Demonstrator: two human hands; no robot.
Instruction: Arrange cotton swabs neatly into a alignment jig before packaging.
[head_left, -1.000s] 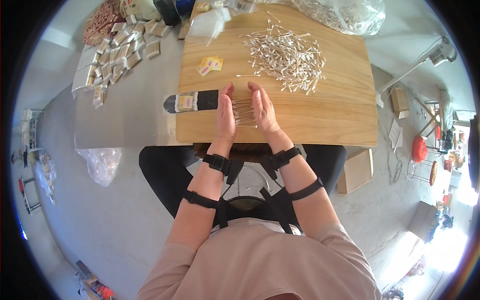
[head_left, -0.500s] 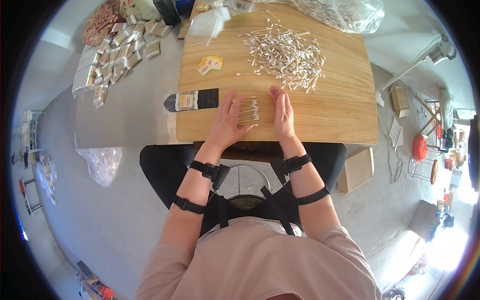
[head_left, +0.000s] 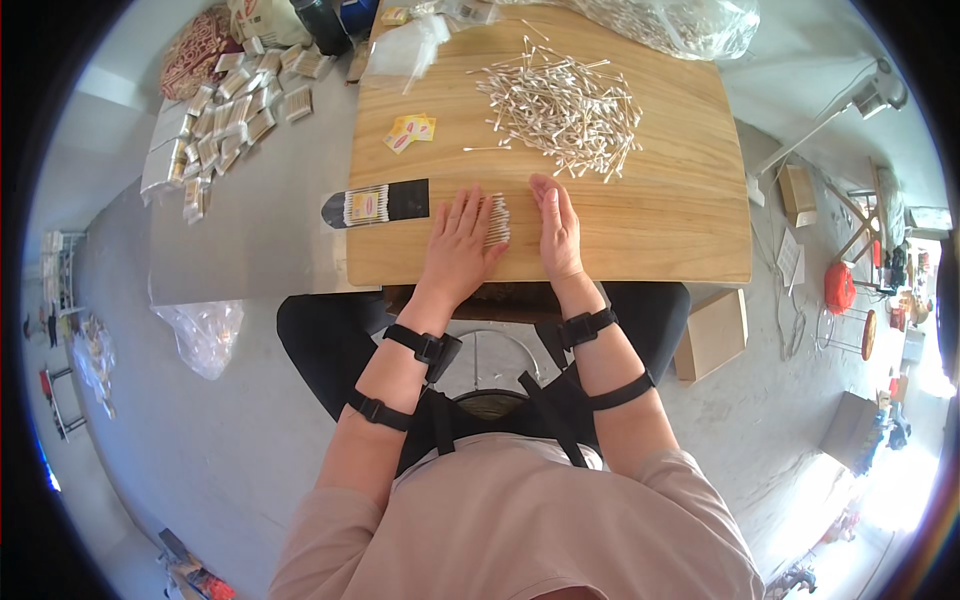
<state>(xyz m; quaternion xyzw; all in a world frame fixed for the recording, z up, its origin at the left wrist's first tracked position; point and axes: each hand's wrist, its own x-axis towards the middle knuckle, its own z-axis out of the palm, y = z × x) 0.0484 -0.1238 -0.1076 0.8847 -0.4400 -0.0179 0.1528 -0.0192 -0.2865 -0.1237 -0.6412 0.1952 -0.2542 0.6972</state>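
My left hand (head_left: 458, 245) lies flat with its fingers outstretched over a row of cotton swabs (head_left: 498, 220) on the wooden board; most of the row is hidden beneath it. Just right of the row, my right hand (head_left: 558, 228) stands on edge, fingers extended and nothing in them. To the left lies a black strip (head_left: 407, 200) bearing a bundle of cotton swabs with a yellow label card (head_left: 364, 206) on it. Beyond my right hand spreads a large loose heap of cotton swabs (head_left: 565, 110). A few yellow-and-white label cards (head_left: 410, 131) rest left of the heap.
Many packed swab bundles (head_left: 235, 110) are piled on the grey table (head_left: 270, 240) at the left. Clear plastic bags (head_left: 405, 55) lie at the back left of the wooden board (head_left: 690, 220). A big swab-filled bag (head_left: 690, 28) sits at the back right. A cardboard box (head_left: 712, 337) stands on the floor.
My left hand has slid over the swab row and flattened on it, covering more of the swabs. My right hand stays beside the row, nearly unchanged. The whole view has shifted slightly.
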